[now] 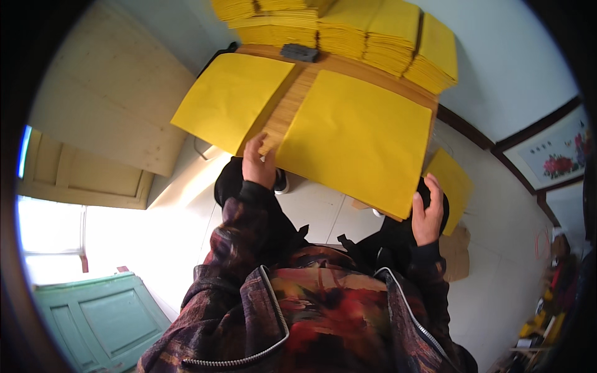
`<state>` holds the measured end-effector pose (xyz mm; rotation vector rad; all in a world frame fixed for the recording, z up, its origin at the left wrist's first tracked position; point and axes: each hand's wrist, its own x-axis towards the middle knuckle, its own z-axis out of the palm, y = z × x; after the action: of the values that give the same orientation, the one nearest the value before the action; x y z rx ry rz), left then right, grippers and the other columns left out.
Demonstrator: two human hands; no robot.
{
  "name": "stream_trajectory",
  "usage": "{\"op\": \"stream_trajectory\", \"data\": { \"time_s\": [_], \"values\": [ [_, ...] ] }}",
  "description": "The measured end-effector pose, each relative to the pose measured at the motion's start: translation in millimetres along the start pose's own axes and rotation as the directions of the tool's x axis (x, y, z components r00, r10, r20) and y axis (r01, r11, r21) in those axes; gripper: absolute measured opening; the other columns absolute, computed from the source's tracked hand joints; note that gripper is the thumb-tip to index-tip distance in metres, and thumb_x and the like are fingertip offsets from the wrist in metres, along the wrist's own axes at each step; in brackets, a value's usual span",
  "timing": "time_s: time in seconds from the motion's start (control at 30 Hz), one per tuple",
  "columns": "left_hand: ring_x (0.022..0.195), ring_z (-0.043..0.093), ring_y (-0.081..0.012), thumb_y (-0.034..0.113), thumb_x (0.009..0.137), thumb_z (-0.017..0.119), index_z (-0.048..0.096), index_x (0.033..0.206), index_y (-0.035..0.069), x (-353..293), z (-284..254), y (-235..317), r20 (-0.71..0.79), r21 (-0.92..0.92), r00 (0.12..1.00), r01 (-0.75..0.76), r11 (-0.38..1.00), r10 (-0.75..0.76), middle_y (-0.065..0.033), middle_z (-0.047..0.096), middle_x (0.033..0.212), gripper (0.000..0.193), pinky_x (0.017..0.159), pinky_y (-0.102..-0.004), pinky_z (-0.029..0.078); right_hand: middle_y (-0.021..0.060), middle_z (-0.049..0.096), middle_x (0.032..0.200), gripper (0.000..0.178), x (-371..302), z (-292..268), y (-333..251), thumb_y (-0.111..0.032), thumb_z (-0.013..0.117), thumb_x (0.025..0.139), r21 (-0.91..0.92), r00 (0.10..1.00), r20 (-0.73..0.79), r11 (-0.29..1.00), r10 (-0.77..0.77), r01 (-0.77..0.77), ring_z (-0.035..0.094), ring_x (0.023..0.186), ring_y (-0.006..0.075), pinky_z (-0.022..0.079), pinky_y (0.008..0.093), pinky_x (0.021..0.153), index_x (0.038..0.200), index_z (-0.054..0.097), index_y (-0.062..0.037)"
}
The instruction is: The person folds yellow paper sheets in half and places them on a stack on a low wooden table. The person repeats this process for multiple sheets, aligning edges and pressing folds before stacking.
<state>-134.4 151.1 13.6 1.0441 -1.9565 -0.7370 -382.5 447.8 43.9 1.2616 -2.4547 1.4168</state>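
Note:
A large yellow paper sheet (357, 140) lies on a small wooden table (291, 102), its near edge reaching past the tabletop. I cannot tell whether it is a single sheet or the top of a pile. My left hand (258, 166) is beside its near left corner, fingers apart and nothing seen in them. At the near right corner is my right hand (428, 212), thumb and fingers apart, close to or touching the edge. To the left lies another yellow paper pile (233, 96), with a strip of bare wood between the two.
Tall stacks of folded yellow paper (373, 28) line the table's back edge. A dark grey block (299, 53) sits before them. More yellow paper (449, 186) is low on the right, above brown cardboard (458, 253). A green panelled door (102, 320) stands lower left.

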Motion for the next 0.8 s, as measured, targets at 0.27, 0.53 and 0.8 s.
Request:
{"op": "stream_trajectory", "data": {
  "time_s": [0.27,0.53,0.8],
  "values": [
    [0.124,0.044,-0.0296,0.021,0.074,0.071,0.06,0.115,0.015,-62,15,55,0.493,0.253,0.725,-0.648,0.718,0.481,-0.009,0.048,0.133,0.043,0.1,-0.0446,0.036,0.0134,0.054,0.122,0.047,-6,38,-59,-0.005,0.072,0.071,-0.152,0.877,0.404,0.925,-0.262,0.347,0.05,0.118,0.0325,0.042,0.0415,0.097,0.115,0.056,-0.0019],
    [0.101,0.054,-0.0256,0.02,0.078,0.066,0.062,0.105,0.021,-28,38,50,0.595,0.205,0.637,-0.71,0.674,0.49,-0.0032,0.055,0.107,0.027,0.082,-0.0413,0.044,0.0063,0.056,0.108,0.029,1,58,-53,-0.007,0.069,0.072,-0.268,0.87,0.38,0.862,-0.315,0.429,0.054,0.103,0.0287,0.046,0.0415,0.084,0.1,0.061,-0.0059],
    [0.092,0.057,-0.0261,0.017,0.079,0.066,0.066,0.089,0.017,-9,30,58,0.643,0.074,0.62,-0.635,0.769,0.449,-0.0022,0.058,0.092,0.01,0.077,-0.0398,0.045,0.01,0.059,0.093,0.008,6,59,-53,-0.004,0.06,0.079,-0.243,0.868,0.382,0.872,-0.316,0.425,0.056,0.092,0.0313,0.048,0.0415,0.077,0.087,0.06,-0.0046]
  ]
}}
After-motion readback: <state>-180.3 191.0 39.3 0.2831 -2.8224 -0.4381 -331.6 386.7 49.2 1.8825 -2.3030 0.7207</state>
